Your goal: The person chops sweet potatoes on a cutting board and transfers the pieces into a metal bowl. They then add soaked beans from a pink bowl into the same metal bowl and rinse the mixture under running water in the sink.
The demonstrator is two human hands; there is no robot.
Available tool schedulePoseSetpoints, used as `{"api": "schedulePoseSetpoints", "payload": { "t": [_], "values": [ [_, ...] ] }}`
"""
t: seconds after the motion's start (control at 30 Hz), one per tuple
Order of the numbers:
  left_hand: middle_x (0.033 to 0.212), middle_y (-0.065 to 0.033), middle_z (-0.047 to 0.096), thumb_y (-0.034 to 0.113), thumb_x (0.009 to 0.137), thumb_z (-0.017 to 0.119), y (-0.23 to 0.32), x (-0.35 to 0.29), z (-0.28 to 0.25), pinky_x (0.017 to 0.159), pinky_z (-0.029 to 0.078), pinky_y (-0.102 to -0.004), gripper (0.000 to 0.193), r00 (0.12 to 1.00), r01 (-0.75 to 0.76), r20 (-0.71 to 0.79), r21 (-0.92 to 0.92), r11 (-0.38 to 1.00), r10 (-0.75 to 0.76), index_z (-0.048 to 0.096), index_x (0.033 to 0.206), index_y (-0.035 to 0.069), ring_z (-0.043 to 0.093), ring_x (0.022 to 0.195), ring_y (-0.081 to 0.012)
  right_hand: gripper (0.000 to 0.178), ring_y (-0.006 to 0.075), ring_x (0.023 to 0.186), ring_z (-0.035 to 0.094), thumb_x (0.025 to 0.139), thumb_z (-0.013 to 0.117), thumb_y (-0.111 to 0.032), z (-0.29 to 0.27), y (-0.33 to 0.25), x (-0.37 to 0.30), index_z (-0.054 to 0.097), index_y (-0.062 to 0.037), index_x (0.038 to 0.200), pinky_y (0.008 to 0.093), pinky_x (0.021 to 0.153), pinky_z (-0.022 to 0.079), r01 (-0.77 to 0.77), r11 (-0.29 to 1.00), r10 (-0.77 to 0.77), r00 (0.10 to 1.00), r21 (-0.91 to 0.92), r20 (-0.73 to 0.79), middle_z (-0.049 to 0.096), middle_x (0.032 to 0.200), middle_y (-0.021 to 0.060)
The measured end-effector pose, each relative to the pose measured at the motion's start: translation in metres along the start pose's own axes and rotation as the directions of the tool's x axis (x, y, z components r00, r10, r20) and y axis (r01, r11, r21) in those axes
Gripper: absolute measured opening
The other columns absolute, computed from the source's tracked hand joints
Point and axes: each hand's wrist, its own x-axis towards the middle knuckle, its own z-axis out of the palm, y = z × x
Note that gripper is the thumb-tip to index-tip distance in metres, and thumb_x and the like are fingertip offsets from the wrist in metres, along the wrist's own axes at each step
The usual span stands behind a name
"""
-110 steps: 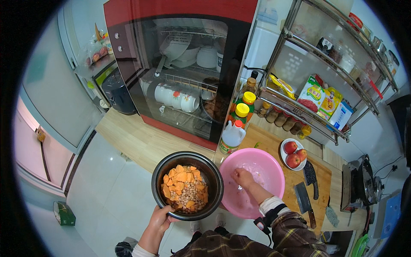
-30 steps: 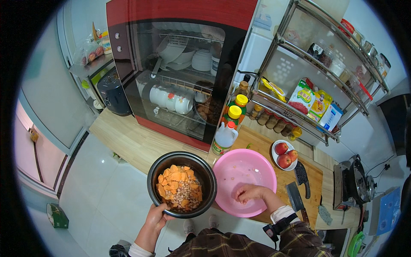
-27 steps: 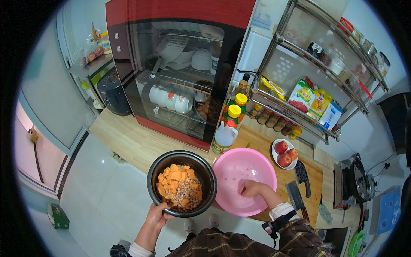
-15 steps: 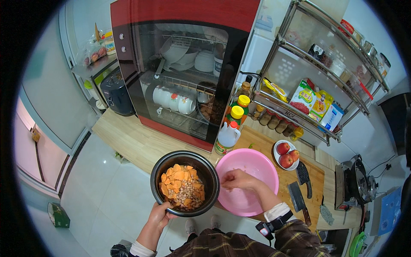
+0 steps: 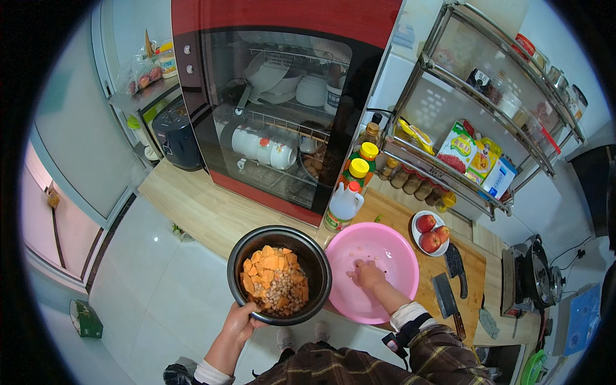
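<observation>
My left hand (image 5: 241,321) grips the near rim of a dark metal pot (image 5: 312,245), thumb over the edge. Orange sweet potato chunks (image 5: 268,260) and pale brown beans or peanuts (image 5: 282,289) lie inside it, heaped to the left. Just right of the pot, a pink plastic basin (image 5: 403,256) stands at the counter's edge. Into it reaches my right hand (image 5: 371,277), palm down, fingers pointing to the bottom and slightly apart. A few small beans or bits are scattered on the basin's bottom around the fingers; nothing shows in the hand.
A wooden cutting board (image 5: 475,282) carries a cleaver (image 5: 444,295), a second dark-bladed knife (image 5: 454,262) and a plate of apples (image 5: 428,239). Bottles (image 5: 344,205) stand behind the basin. A red-framed dish cabinet (image 5: 276,115) and a metal rack (image 5: 462,96) rise behind; a stove (image 5: 513,276) is at right.
My right hand has moved from the basin's left side beside the pot toward its middle, and its fingers have spread a little. My left hand still holds the pot.
</observation>
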Motion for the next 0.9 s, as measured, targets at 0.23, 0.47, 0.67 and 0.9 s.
{"api": "schedulePoseSetpoints", "payload": {
  "t": [0.23, 0.47, 0.67, 0.9],
  "values": [
    [0.103, -0.026, 0.054, -0.001, 0.069, 0.047, 0.001, 0.0, 0.0, 0.063, 0.057, -0.0438, 0.048, 1.0, 0.019, 0.008, 0.015, 1.0, -0.019, 0.036, 0.114, -0.013, 0.062, 0.08, -0.0354, 0.02, 0.0411, 0.086, 0.054, 0.076, 0.052, -0.009, 0.054, 0.006, 0.01, 0.054, -0.0018, 0.094, 0.0425, 0.079, 0.044, 0.247, 0.95, -0.251, 0.968, 0.19, -0.006, 0.052, 0.093, 0.028],
    [0.103, -0.0268, 0.054, -0.001, 0.068, 0.045, 0.001, -0.002, 0.001, 0.062, 0.057, -0.0434, 0.048, 1.0, 0.007, 0.003, 0.033, 0.999, -0.008, 0.036, 0.114, -0.013, 0.062, 0.079, -0.0359, 0.013, 0.0384, 0.081, 0.055, 0.064, 0.053, 0.003, 0.042, 0.038, 0.032, 0.057, 0.0021, 0.077, 0.042, 0.077, 0.044, 0.089, 0.941, 0.01, 0.957, 0.326, -0.289, 0.056, 0.081, 0.0261],
    [0.102, -0.0251, 0.054, -0.003, 0.07, 0.044, -0.003, 0.0, -0.002, 0.057, 0.058, -0.0372, 0.048, 0.999, 0.03, -0.045, 0.02, 0.999, -0.029, 0.034, 0.116, -0.013, 0.063, 0.075, -0.0317, 0.016, 0.0385, 0.08, 0.055, 0.074, 0.052, -0.009, 0.017, 0.065, 0.048, 0.058, 0.0013, 0.084, 0.0429, 0.074, 0.044, -0.137, 0.925, 0.251, 0.92, 0.354, -0.3, 0.058, 0.081, 0.0249],
    [0.101, -0.0269, 0.055, -0.002, 0.068, 0.046, -0.007, 0.0, -0.006, 0.06, 0.057, -0.0422, 0.048, 1.0, -0.003, -0.03, -0.003, 1.0, 0.003, 0.037, 0.112, -0.014, 0.063, 0.077, -0.0361, 0.02, 0.0401, 0.085, 0.053, 0.079, 0.049, -0.009, 0.034, 0.022, 0.053, 0.053, -0.001, 0.096, 0.0432, 0.078, 0.045, 0.165, 0.968, -0.129, 0.973, 0.189, -0.191, 0.051, 0.1, 0.0237]
  ]
}}
